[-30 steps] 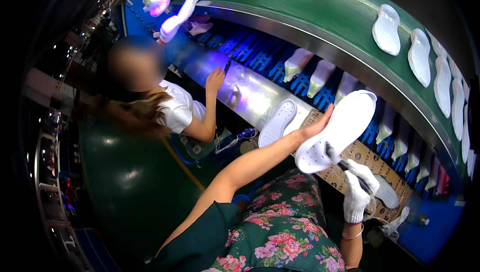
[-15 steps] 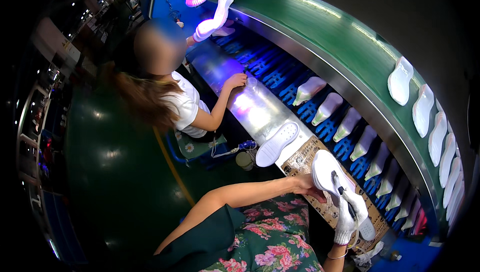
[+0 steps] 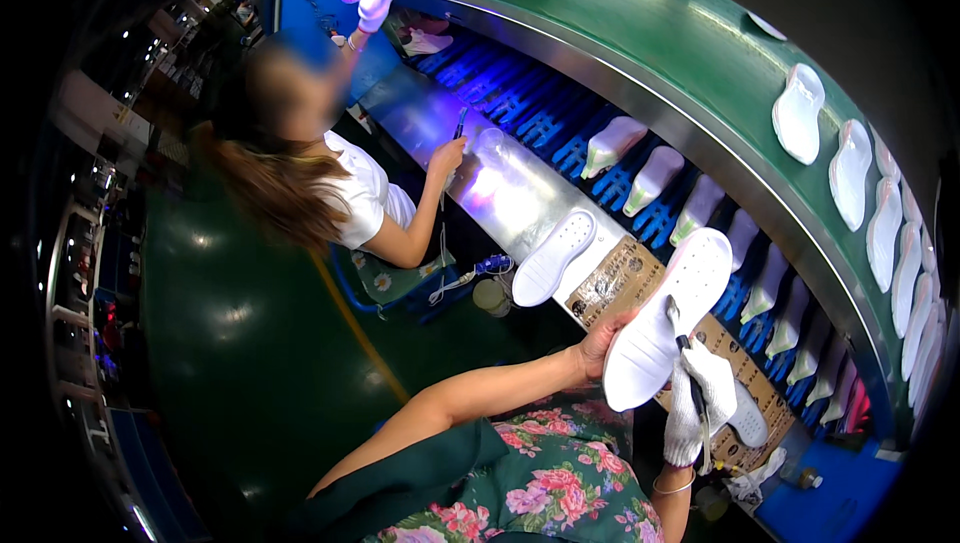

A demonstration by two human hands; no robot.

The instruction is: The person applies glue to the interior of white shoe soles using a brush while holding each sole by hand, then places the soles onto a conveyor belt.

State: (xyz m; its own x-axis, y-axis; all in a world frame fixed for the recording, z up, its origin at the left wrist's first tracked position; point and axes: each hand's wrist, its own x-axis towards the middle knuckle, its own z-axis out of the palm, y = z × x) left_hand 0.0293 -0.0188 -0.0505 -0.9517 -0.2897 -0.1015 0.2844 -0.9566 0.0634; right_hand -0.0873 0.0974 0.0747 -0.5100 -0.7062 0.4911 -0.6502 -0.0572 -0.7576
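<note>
A white shoe sole (image 3: pixel 655 353) tilts up over the bench, its row-marked and dotted inner face toward me. My bare left hand (image 3: pixel 600 345) grips its left edge, fingers behind it. In a white knit glove, my right hand (image 3: pixel 700 398) pinches a thin dark-handled brush (image 3: pixel 684 341) with a pale tube trailing below. The brush's tip lies against the sole's middle. A second white sole (image 3: pixel 555 258) rests on the bench to the left. Another pale sole (image 3: pixel 748 418) lies beside my right hand, partly covered by it.
Cardboard (image 3: pixel 620 278) covers part of the metal bench (image 3: pixel 510 203). Beyond stands a blue rack (image 3: pixel 540 128) with several pale shoe uppers. Above it a green conveyor (image 3: pixel 640 43) carries several white soles. A co-worker (image 3: pixel 350 188) sits to the left, holding a sole near a lamp.
The sole in my left hand has swung to show its face more fully, with the brush on it. The co-worker's sole has moved from upright to lying toward the conveyor's edge.
</note>
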